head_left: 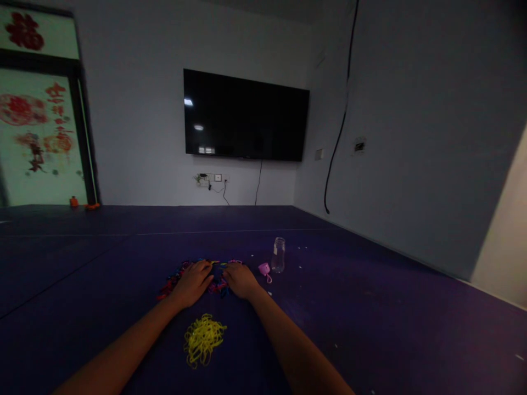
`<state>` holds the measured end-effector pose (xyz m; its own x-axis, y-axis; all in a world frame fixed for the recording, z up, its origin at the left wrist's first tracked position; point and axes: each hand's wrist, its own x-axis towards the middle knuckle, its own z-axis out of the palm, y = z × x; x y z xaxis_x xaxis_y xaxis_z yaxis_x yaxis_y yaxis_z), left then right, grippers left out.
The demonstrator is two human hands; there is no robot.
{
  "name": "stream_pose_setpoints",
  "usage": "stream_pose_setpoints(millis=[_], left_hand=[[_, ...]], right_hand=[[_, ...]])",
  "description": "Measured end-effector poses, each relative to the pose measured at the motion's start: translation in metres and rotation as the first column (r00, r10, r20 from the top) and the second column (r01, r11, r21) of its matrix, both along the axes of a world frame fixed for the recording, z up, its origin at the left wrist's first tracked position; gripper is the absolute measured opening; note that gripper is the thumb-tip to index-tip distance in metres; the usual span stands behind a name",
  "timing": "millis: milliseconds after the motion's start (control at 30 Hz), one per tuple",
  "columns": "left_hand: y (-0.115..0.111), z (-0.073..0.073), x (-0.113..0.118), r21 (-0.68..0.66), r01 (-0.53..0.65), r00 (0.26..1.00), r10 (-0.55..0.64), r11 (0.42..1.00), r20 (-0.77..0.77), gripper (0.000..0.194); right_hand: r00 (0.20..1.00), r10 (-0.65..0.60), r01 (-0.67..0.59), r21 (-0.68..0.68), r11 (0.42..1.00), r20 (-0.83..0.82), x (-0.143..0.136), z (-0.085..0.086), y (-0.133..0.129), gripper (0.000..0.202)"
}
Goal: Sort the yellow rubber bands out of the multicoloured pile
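A spread of thin elastic bands (pixel 172 284) in red, pink, blue and other dark colours lies on the purple surface. My left hand (pixel 192 282) rests palm down over its left part, fingers stretched out and thumb apart. Over the right part lies my right hand (pixel 241 280), its fingers reaching inward onto the bands and gripping nothing that I can see. Between the two hands some blue and pink bands show. A separate heap of yellow elastic bands (pixel 203 339) sits nearer to me, between my forearms, untouched by either hand.
Right of my right hand stand a clear bottle (pixel 279 257) without a lid and a pink cap (pixel 264 269) with a loop. Small white scraps dot the purple floor (pixel 370 307). A television (pixel 247 116) hangs on the far wall; a black cable (pixel 338 142) dangles at the right.
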<state>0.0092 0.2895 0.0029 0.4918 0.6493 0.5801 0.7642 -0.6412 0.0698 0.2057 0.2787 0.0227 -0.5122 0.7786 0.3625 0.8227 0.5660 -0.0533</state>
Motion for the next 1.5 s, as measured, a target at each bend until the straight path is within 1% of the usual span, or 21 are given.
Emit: stream_pose_setpoints(millis=[233,400,533,700,900,1000,1100,1167,1267,1333,1400,1500], left_hand=[[-0.004,0.004,0.002,-0.001,0.041,0.999,-0.041,0.999,0.021,0.027],[-0.008,0.010,0.003,-0.021,0.097,0.992,-0.095,0.995,0.077,0.025],[-0.010,0.012,0.003,-0.013,0.133,0.981,-0.129,0.991,0.141,0.024],[-0.008,0.012,0.005,0.012,0.119,0.965,-0.118,0.993,0.235,0.024],[-0.003,0.011,0.003,0.046,0.090,0.953,-0.099,0.995,0.286,0.022],[-0.002,0.010,0.003,0.066,0.068,0.945,-0.085,0.995,0.314,0.020],[-0.002,0.009,0.005,0.067,0.027,0.940,-0.048,0.997,0.338,0.029],[-0.002,0.009,0.007,0.041,0.029,0.942,-0.041,0.999,0.333,0.032],[0.000,0.010,0.011,0.002,0.051,0.947,-0.049,0.999,0.316,0.030],[0.005,0.011,0.013,-0.020,0.044,0.953,-0.036,0.999,0.300,0.030],[0.011,0.014,0.017,-0.061,0.021,0.970,-0.005,0.998,0.243,0.029],[0.022,0.016,0.025,-0.144,-0.052,0.990,0.070,0.988,0.123,0.023]], right_hand=[[1.000,-0.018,0.018,-0.013,1.000,0.012,0.000,-0.002,0.002,0.033],[0.999,-0.036,0.036,-0.018,0.999,0.016,0.000,-0.001,0.000,0.033],[0.998,-0.066,0.066,-0.002,0.998,0.017,0.001,0.000,-0.003,0.035],[0.997,-0.072,0.072,0.006,0.997,0.005,0.001,0.003,-0.005,0.034],[0.995,-0.080,0.081,0.020,0.997,-0.052,0.002,0.003,-0.005,0.033],[0.997,-0.044,0.045,0.010,0.999,-0.067,0.004,0.001,-0.003,0.034],[0.997,0.003,-0.002,0.017,1.000,-0.072,0.004,-0.004,0.000,0.036],[0.998,0.003,-0.002,0.016,1.000,-0.067,0.004,-0.008,0.002,0.038],[0.998,-0.012,0.012,0.005,1.000,-0.054,0.004,-0.014,0.005,0.040],[0.999,-0.012,0.012,0.013,1.000,-0.044,0.004,-0.016,0.007,0.040],[0.999,-0.002,0.003,0.020,1.000,-0.035,0.003,-0.017,0.009,0.041],[1.000,0.006,-0.005,0.022,1.000,-0.028,0.002,-0.016,0.010,0.042]])
